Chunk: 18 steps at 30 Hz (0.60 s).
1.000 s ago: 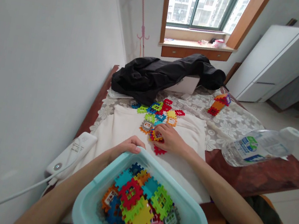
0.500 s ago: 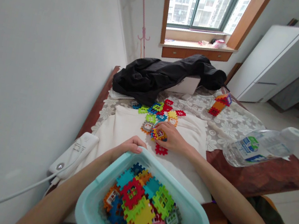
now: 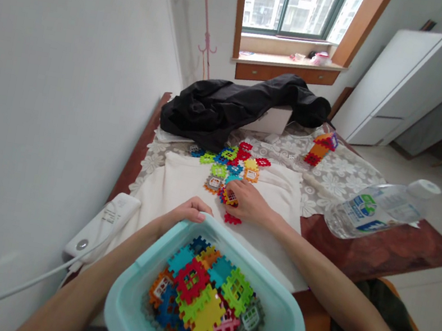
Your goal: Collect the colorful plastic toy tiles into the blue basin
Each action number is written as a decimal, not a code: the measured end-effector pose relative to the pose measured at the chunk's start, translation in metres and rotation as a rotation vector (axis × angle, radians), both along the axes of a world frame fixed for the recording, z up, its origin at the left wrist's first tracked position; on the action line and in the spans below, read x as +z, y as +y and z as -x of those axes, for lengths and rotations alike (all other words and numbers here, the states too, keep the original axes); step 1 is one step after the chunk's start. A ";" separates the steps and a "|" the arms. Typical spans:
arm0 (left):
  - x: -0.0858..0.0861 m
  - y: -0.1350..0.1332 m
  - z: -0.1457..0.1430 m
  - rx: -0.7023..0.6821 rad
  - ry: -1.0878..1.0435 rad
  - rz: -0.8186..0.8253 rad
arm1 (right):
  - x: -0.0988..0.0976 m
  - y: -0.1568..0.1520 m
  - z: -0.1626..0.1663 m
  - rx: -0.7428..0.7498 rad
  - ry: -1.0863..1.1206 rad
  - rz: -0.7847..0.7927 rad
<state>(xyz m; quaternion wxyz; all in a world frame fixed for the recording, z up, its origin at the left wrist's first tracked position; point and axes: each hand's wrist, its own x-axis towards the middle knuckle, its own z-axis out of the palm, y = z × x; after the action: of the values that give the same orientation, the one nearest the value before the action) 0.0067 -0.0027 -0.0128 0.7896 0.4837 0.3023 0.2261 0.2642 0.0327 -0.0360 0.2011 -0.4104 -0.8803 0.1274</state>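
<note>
My left hand (image 3: 191, 210) is closed on the far rim of a light teal plastic basin (image 3: 126, 291). Inside it lie several notched interlocking building blocks, among them a red window block (image 3: 192, 280) and a yellow block (image 3: 207, 312). Over the white cloth, my right hand (image 3: 248, 200) has its fingers around a small cluster of coloured blocks (image 3: 231, 197), a yellow one on top; the fingers partly hide it. Close by lie a red block (image 3: 232, 219), a grey window block (image 3: 214, 183) and a green block (image 3: 219, 170). More loose blocks spread behind these.
A clear plastic bottle (image 3: 379, 210) stands at the table's right. Farther back are a small orange-and-red block structure (image 3: 320, 148) and a black cloth (image 3: 231, 107) over a white box (image 3: 269, 120). A white power strip (image 3: 105, 225) with a cable lies by the left wall.
The whole view has shifted slightly, so everything appears a little farther left and up. My left hand keeps the basin's rim; my right hand stays at the block cluster.
</note>
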 end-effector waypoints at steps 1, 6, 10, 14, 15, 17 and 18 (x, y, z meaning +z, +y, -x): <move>0.000 0.000 0.000 0.006 -0.003 -0.003 | 0.000 0.000 0.000 0.002 0.018 0.012; -0.003 0.001 0.001 -0.017 0.006 0.013 | 0.011 0.008 -0.012 -0.010 0.346 0.119; -0.005 0.000 0.001 0.015 0.007 0.010 | 0.034 0.011 -0.031 0.071 0.467 0.214; -0.006 -0.001 0.001 0.020 0.001 0.006 | 0.048 -0.001 -0.035 0.238 0.175 0.215; -0.007 0.000 0.001 0.012 0.004 0.007 | 0.048 -0.005 -0.033 0.256 0.083 0.191; -0.007 0.001 0.002 0.000 0.006 0.010 | 0.044 -0.013 -0.027 0.269 -0.074 0.132; -0.007 0.001 0.002 0.002 0.005 0.011 | 0.041 -0.016 -0.023 0.269 -0.131 0.107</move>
<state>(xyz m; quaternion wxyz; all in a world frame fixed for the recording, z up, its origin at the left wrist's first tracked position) 0.0048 -0.0017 -0.0194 0.7913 0.4798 0.3059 0.2239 0.2873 0.0162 0.0052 0.1021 -0.3062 -0.9306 0.1727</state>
